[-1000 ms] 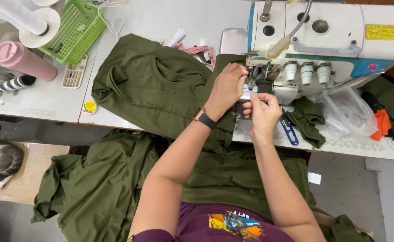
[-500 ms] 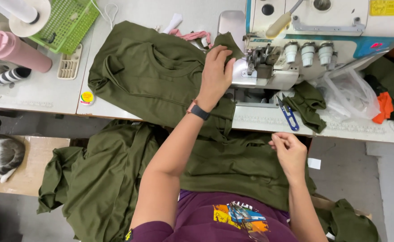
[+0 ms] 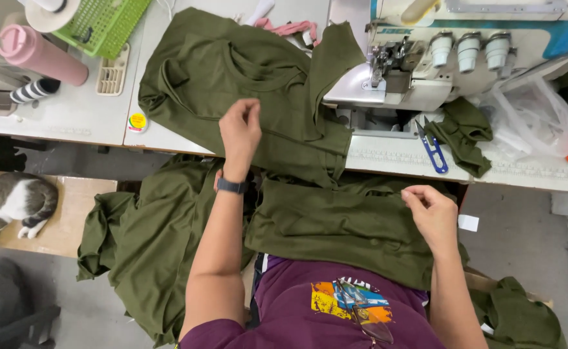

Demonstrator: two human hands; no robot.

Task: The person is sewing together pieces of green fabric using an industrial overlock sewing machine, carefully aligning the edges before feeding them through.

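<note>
An olive green garment [image 3: 232,71] lies spread on the white sewing table [image 3: 70,123], one corner reaching the white overlock machine [image 3: 426,58]. My left hand [image 3: 240,132], with a dark watch on the wrist, rests on this garment near the table's front edge, fingers curled and pinching the cloth. More olive fabric [image 3: 335,220] is folded across my lap. My right hand [image 3: 429,210] sits at its right edge, thumb and fingers pinched on the cloth.
Blue thread snips [image 3: 434,152] and an olive scrap [image 3: 465,132] lie by the machine. A clear plastic bag [image 3: 529,116], pink bottle [image 3: 35,55], green basket [image 3: 103,22] and small yellow tin [image 3: 138,121] share the table. A cat [image 3: 12,200] lies left; olive fabric [image 3: 148,239] hangs beside my knee.
My left hand has drawn back from the machine toward the table's front edge. My right hand left the machine earlier and now stays low over my lap.
</note>
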